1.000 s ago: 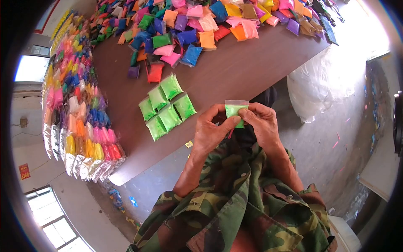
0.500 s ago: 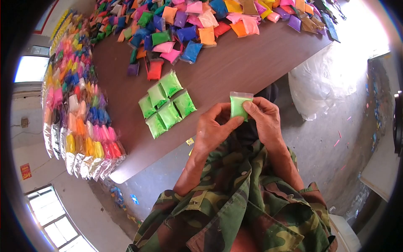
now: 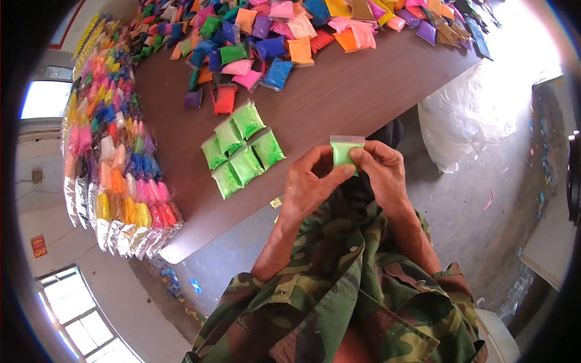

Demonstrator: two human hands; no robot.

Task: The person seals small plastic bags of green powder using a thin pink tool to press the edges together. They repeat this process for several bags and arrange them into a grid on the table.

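A small clear zip bag filled with light green material (image 3: 343, 153) is held upright in front of my body, just off the table's edge. My left hand (image 3: 311, 181) pinches its left side and lower part between thumb and fingers. On the other side, my right hand (image 3: 382, 169) grips it with the thumb pressed on the front face. The lower end of the bag is partly hidden by my fingers. Several matching green bags (image 3: 245, 164) lie flat in a tight group on the brown table (image 3: 339, 91), left of my hands.
A heap of small coloured bags (image 3: 266, 48) covers the table's far side. Long bundles of packed colours (image 3: 115, 163) line its left edge. A large clear plastic sack (image 3: 451, 121) stands beyond the right edge, and scraps lie on the floor (image 3: 460, 230).
The held green bag sits slightly lower between my fingers, with less of its front showing. My hands are otherwise almost still, and the view has shifted a little.
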